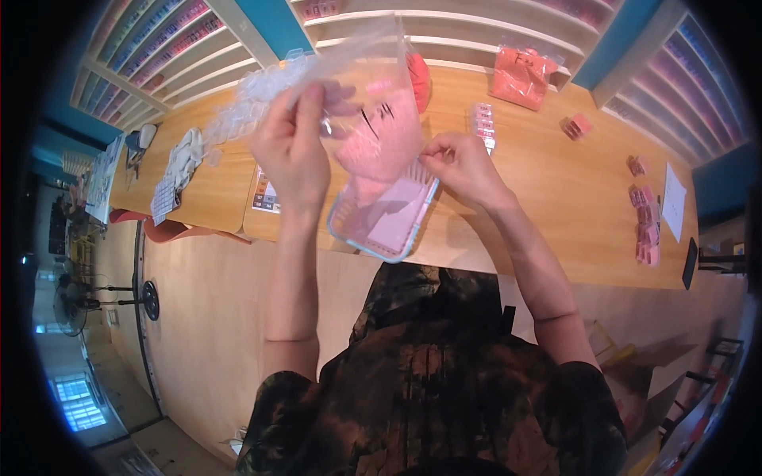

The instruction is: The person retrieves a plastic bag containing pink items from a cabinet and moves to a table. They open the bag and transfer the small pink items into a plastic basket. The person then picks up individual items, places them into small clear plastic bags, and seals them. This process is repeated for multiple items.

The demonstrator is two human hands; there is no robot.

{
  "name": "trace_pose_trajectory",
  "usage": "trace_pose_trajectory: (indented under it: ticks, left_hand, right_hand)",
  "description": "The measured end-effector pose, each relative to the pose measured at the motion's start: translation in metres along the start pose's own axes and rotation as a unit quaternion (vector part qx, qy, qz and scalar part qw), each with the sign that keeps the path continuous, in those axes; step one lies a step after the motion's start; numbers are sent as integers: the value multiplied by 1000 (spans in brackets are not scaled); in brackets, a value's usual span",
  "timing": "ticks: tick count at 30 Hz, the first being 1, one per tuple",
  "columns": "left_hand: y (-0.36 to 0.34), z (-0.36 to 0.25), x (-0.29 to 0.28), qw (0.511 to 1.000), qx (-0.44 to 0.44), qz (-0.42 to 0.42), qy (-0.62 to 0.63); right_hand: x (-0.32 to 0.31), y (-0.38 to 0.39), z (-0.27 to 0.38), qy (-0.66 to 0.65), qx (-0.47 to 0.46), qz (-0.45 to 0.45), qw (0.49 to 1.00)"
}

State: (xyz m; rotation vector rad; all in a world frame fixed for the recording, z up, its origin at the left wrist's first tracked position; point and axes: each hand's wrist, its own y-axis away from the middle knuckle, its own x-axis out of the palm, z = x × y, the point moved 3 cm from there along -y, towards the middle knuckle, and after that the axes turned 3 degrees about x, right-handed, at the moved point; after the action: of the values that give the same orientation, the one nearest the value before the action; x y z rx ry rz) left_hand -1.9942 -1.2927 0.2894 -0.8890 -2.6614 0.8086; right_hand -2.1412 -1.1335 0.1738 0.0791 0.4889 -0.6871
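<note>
My left hand (295, 139) is raised, its fingers closed on the upper part of a clear plastic bag (379, 139). Fine pink grains or beads fill the bag's lower part, and dark handwriting marks its front. The bag hangs over a small pink basket (343, 226) with a light blue rim, which sits at the table's near edge. Beside the bag's lower right side and the basket's far right corner is my right hand (468, 168). Its thumb and forefinger are pinched together; what lies between them, if anything, is too small to make out.
Clear empty containers (258, 95) are heaped at the back left. Behind the bag is a red packet (418, 83). A bag of coral-coloured beads (522, 78) lies at the back, near a row of small labelled boxes (482, 123). More pink boxes (645, 226) and white paper (674, 198) lie right.
</note>
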Motion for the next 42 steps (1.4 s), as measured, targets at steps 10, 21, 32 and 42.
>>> trace_pose_trajectory:
  ticks: [10,21,32,42]
  left_hand:
    - [75,67,-17,994,-47,59,-78]
    - [10,28,-20,937,-181,228,-192]
    - [-3,32,-6,867,-246,363,-236]
    - [23,59,-1,859,-370,354,13]
  right_hand:
    - [-15,9,2,156,-86,-117,977]
    - [4,13,56,-46,-64,-60,995]
    - [26,3,49,-340,37,8,940]
    - [28,10,45,-406,108,27,907]
